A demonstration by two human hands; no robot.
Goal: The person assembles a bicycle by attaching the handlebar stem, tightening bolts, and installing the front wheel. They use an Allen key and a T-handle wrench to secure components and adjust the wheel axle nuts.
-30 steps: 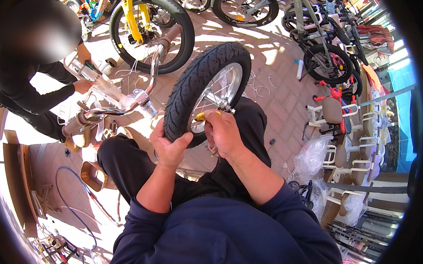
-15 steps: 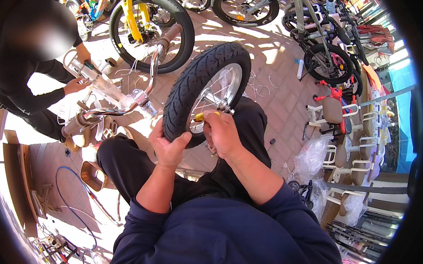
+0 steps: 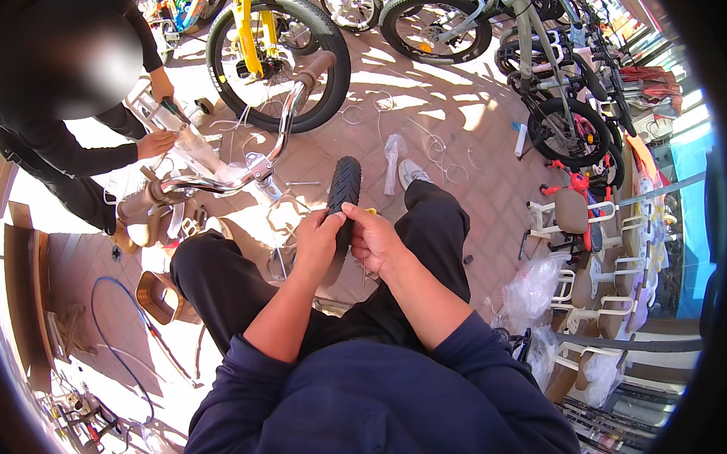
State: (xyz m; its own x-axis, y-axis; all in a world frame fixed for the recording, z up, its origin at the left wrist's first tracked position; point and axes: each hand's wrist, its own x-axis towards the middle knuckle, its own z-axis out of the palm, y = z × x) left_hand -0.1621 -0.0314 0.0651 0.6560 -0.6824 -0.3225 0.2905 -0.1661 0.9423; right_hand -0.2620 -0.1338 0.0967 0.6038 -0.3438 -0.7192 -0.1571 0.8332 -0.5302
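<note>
Both hands meet at frame centre on a small wheel point(image 3: 343, 202). Left hand point(image 3: 317, 240) is curled round the tyre's left side, fingers wrapped on the tread; right hand point(image 3: 373, 236) is closed on its right side, thumb up against the rubber, w/ something small & yellow point(image 3: 370, 211) poking out just above the knuckles — can't tell what it is. Wheel is seen edge-on: long axis runs from the hands up and slightly right toward upper centre, top of tyre pointing away from the person, lower part hidden betw. the palms. Neither hand is clearly nearer; both are touching it at abt the same height.

Wheel sits betw. the knees, above the dark trousers point(image 3: 221, 288). Below it: reddish brick paving point(image 3: 465, 143), littered w/ white cable ties & a clear plastic bag point(image 3: 393, 158).

Left of the hands, a chrome handlebar point(image 3: 241, 171) w/ brown grips, near. Upper left, another person's hand point(image 3: 156, 144) on a white frame. Upper centre, a yellow bike point(image 3: 273, 58); more bikes parked along upper right, well apart.
</note>
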